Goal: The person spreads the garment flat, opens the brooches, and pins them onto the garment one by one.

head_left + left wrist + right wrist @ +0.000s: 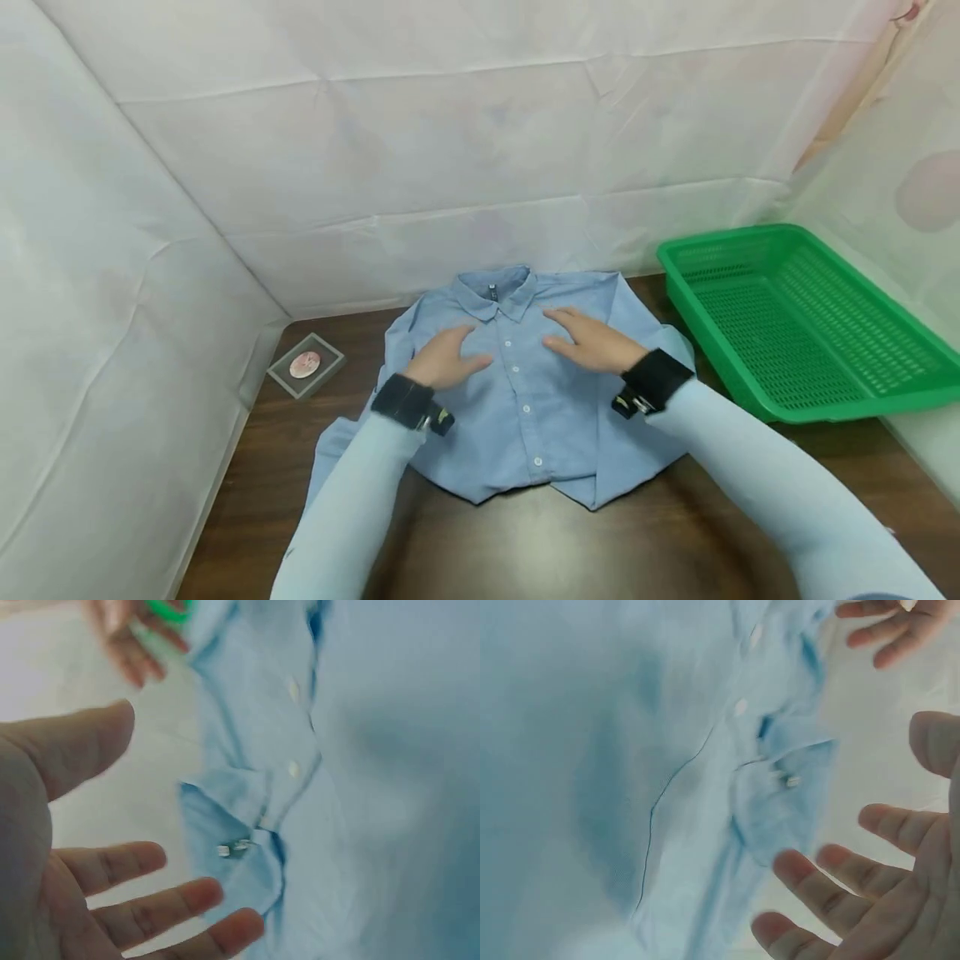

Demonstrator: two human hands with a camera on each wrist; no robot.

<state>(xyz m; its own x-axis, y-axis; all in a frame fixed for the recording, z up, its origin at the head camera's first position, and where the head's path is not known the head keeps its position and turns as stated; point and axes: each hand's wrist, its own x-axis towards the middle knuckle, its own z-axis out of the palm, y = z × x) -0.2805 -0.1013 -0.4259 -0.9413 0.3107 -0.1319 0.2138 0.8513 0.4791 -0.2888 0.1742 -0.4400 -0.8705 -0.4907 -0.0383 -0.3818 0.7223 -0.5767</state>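
A light blue button-up shirt point(555, 417) lies front side up on the dark wooden table, its collar point(480, 296) toward the back wall and a row of white buttons down the middle. My left hand point(441, 358) hovers over the shirt's left chest, fingers spread and holding nothing. Over the other side of the chest my right hand point(596, 340) is likewise spread, with nothing in it. Both wrist views show the fingers apart from the cloth. One sleeve point(333, 446) sticks out at the lower left; the other sleeve point(637, 442) lies down along the right side.
A green perforated plastic basket point(757, 408) stands at the right. At the left is a small grey square tray point(330, 367) with a pinkish round disc point(304, 365) in it. White sheeting point(450, 150) hangs along the back and sides of the table point(480, 550).
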